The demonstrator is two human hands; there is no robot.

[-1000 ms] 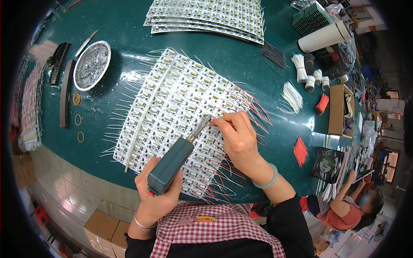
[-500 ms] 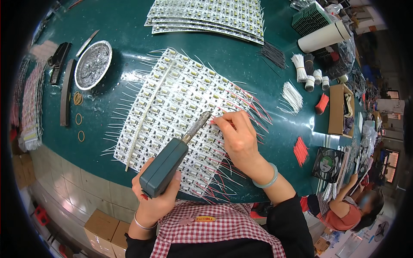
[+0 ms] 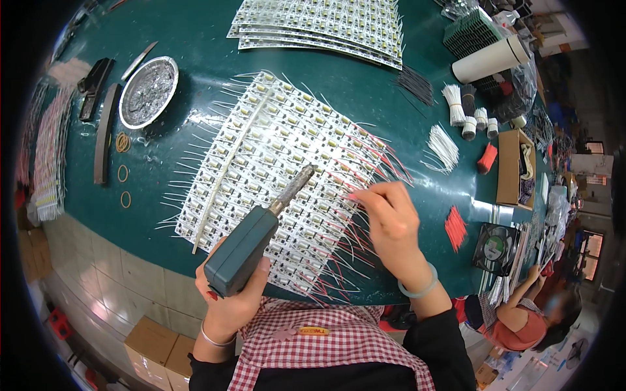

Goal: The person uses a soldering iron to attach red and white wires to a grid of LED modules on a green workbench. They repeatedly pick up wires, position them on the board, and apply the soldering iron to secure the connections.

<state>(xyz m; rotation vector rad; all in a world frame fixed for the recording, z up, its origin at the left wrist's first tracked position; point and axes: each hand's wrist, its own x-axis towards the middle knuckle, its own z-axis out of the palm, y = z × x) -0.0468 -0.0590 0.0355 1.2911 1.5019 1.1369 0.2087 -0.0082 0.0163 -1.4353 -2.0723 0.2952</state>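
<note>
My left hand [image 3: 235,290] is closed around the dark green handle of a soldering iron [image 3: 242,251]. Its metal tip points up and right, over the middle of a white panel of circuit boards [image 3: 261,171]. Small yellowish parts sit in rows on the panel. White wires stick out along its left side, red and white wires [image 3: 385,156] along its right. Over the panel's right edge, my right hand [image 3: 391,212] has thumb and forefinger pinched together among the wire ends. Whatever lies between those fingertips is too small to make out.
More board panels [image 3: 319,29] are stacked at the far side. A bowl of metallic scraps [image 3: 149,92] and rubber bands [image 3: 123,173] lie left. At right are loose white wires [image 3: 443,148], red wires [image 3: 456,228], a cardboard box [image 3: 515,168] and a fan [image 3: 495,246]. Another person [image 3: 528,316] sits beyond.
My right hand has drawn back to the right and slightly down, away from the iron's tip. The soldering iron has shifted a little to the left with my left hand.
</note>
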